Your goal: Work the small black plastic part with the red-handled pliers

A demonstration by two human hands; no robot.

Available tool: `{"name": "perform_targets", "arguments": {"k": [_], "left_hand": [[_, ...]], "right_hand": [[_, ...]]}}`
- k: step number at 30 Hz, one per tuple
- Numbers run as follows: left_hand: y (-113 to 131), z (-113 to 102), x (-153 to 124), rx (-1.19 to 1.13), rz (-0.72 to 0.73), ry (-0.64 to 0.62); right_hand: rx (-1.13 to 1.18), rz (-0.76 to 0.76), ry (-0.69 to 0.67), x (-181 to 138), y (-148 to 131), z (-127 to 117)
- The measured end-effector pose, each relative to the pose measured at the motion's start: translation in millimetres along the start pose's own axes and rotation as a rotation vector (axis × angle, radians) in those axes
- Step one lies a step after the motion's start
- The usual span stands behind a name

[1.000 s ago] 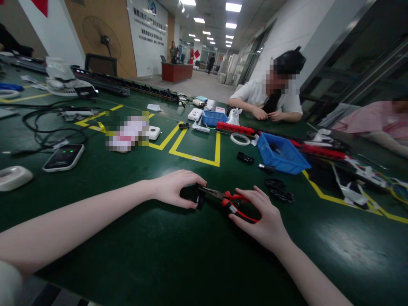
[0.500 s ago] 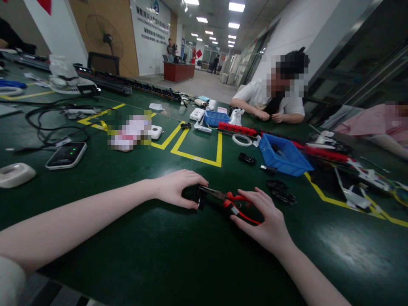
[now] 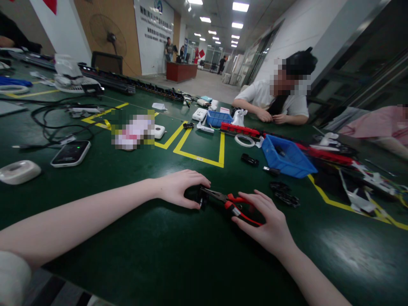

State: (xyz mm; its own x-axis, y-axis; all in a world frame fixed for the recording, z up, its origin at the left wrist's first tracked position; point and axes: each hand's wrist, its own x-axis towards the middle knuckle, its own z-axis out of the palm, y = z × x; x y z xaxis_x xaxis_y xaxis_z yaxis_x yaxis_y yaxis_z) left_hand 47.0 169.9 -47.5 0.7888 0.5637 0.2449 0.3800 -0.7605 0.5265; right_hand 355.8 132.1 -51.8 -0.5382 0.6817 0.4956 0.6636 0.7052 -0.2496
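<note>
left hand (image 3: 180, 188): fingers pinch black part (image 3: 202, 199) | right hand (image 3: 267, 221): fingers grip pliers (image 3: 234, 209) at part | green counter (image 3: 153, 255) beneath

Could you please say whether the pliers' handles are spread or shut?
Spread: a clear gap shows between the red handles in the right hand.

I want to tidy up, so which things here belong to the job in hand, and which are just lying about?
In the job:
red-handled pliers, in the right hand
small black part, in the left hand

Probably just lying about:
white-framed device with a green light
white oval object
white ring
</note>
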Motion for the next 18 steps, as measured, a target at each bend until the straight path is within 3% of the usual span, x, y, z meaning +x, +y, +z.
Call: {"name": "perform_targets", "arguments": {"k": [8, 18], "left_hand": [[-1.2, 1.3, -2.4, -0.002, 0.066, 0.043], [-0.3, 0.1, -3.0, -0.144, -0.064, 0.036]], "right_hand": [[-0.006, 0.012, -0.011, -1.2, 3.2, -2.3], [-0.108, -0.091, 0.013, -2.2, 8.6, -1.6]]}}
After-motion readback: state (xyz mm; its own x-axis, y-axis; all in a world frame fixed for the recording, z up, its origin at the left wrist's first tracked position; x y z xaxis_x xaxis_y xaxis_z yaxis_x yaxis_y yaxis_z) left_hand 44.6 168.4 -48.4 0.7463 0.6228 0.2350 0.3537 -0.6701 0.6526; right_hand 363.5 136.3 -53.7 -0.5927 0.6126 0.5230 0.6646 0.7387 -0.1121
